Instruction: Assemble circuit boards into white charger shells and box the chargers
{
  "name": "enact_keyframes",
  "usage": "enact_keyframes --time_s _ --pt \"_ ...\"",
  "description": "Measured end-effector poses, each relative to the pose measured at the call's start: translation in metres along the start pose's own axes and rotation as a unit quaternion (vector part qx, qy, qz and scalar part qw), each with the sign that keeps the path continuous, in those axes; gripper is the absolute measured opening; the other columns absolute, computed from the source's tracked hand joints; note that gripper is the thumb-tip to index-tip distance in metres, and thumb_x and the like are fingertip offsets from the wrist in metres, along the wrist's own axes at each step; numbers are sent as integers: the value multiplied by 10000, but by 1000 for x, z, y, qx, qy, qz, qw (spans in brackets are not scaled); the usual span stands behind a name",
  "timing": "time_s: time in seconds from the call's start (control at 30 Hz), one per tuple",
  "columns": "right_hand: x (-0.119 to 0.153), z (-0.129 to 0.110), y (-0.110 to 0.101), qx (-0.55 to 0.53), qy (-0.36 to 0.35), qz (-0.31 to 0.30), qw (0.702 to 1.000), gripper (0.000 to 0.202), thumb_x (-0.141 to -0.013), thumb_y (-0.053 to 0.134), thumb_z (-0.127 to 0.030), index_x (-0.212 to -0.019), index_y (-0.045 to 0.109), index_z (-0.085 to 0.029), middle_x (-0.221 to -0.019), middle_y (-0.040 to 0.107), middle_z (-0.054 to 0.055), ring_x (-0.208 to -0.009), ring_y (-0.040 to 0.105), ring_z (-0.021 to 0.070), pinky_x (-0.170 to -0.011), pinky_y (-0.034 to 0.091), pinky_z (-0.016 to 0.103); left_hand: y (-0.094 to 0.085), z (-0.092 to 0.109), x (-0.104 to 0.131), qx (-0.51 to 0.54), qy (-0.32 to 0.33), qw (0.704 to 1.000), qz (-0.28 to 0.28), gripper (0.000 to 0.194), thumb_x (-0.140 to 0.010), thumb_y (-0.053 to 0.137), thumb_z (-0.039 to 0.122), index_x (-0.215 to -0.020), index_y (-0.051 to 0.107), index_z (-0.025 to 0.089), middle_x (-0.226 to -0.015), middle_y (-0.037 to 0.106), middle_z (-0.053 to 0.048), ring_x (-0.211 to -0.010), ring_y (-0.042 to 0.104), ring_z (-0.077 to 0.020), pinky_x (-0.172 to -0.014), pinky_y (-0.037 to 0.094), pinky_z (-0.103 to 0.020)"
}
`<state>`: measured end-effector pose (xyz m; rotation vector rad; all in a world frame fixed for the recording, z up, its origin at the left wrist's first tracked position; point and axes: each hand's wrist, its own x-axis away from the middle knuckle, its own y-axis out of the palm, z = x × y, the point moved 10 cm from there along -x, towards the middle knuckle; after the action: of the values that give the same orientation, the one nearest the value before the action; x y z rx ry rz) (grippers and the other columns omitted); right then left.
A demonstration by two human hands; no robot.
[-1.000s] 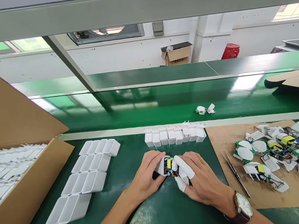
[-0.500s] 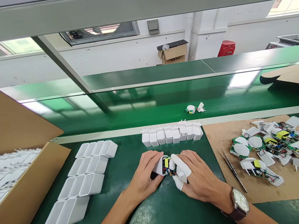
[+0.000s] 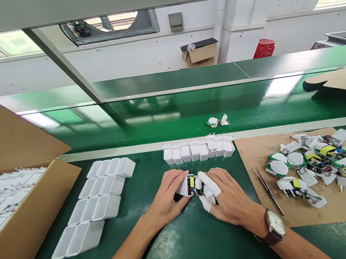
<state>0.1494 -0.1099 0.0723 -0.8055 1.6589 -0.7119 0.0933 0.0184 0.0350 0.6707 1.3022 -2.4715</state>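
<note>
Both hands meet over the front of the green bench around a power adapter circuit board with a yellow block on it. My left hand is closed round a white plastic casing at the board's left side. My right hand, with white finger cots on the thumb and a finger, grips the board's right end, which those fingers partly hide. How deep the board sits in the casing I cannot tell. A row of white casings stands just beyond the hands.
Stepped rows of open white casings lie at left, beside a carton full of white parts. On the right, a brown board carries tweezers and a pile of circuit boards. Another small board lies on the green belt.
The small board on the belt has moved left. The held circuit board has turned slightly between my hands, and both hands keep their grip. The view has shifted slightly.
</note>
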Motion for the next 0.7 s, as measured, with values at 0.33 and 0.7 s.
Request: enact_keyframes --time_s 0.33,0.7 --pt "7 -1 9 -30 -24 -14 999 563 -927 530 -162 -1481 448 -107 -1267 658 167 -1138 579 340 -969 559 522 11 4 4 86 -30 996 -9 664 -925 706 209 -1527 428 244 -1333 543 -169 -1220 594 -279 -1022 563 -466" --pt "24 40 35 -123 -43 7 991 472 -946 587 -303 -1418 576 -297 -1341 675 82 -1158 708 265 -883 647 330 23 -13 -1 210 -138 960 -123 758 -925 682 334 -1587 321 252 -1495 617 -110 -1374 599 -258 -1189 435 -422"
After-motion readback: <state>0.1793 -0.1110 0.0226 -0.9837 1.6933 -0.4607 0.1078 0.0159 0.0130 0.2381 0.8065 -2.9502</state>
